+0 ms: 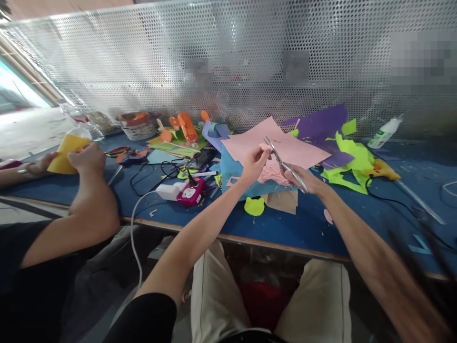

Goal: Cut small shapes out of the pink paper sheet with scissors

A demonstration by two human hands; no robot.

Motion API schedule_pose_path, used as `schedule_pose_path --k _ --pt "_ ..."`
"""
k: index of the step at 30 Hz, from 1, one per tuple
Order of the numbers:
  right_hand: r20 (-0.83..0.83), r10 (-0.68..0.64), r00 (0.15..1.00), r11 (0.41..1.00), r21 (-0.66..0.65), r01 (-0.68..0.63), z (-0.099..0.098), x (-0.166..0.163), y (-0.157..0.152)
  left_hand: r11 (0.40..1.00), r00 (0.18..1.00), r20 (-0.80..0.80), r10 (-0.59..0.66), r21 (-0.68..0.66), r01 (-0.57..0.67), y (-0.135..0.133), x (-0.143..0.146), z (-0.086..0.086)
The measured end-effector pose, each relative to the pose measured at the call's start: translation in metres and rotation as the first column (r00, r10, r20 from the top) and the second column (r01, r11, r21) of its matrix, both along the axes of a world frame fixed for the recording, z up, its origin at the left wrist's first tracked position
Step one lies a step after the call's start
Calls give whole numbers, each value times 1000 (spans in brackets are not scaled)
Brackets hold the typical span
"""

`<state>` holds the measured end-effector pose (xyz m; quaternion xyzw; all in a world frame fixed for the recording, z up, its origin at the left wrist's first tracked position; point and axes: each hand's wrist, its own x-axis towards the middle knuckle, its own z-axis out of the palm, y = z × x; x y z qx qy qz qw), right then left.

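Note:
Scissors [277, 157] with metal blades are in my right hand [306, 180], its fingers wrapped round the handles. The blades point up and left, close to the fingertips of my left hand [254, 164]. Those fingertips pinch a small piece of pink paper [264, 147], partly hidden by the fingers. Behind and beneath both hands lies a large pink paper sheet [271, 131]. Pink paper scraps [272, 172] are heaped over blue paper [230, 166] below the hands. Nearer the table edge are a yellow-green bear-head cutout [254, 206] and brown paper [285, 202].
At left, another person's hands hold yellow paper [66, 153]. A magenta power strip [192, 192] with cables sits left of my forearm. Yellow-green paper [352, 159], purple paper [321, 126], a yellow glue gun [382, 169] and a white bottle [385, 133] are at right. A perforated metal panel [243, 43] stands behind.

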<state>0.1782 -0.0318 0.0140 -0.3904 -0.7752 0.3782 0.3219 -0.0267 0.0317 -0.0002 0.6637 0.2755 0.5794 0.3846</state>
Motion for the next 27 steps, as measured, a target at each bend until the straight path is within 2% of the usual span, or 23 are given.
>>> schedule_pose_path --k 5,9,14,19,23,25,27 --pt "4 31 1000 999 21 -31 -3 4 2 1000 1000 -26 -3 -17 2 -5 0 4" --pt "-24 57 998 998 -19 -57 -2 3 2 1000 999 -45 6 -7 -6 -7 -1 6" --pt "-42 20 999 999 -43 -21 1 -2 -3 1000 999 -25 -22 6 23 -9 -2 9" --pt "83 -90 993 994 -50 94 3 -2 -1 999 999 -37 -28 -33 27 -8 -4 10" --pt "201 -313 928 948 128 292 2 5 6 999 999 -41 -28 -44 27 -3 -4 6" --pt "172 -332 927 940 143 310 0 10 10 997 998 -22 -58 -48 57 -1 -3 4" --pt "147 -277 950 960 94 265 -2 14 11 995 996 10 -89 -50 90 1 -3 2"
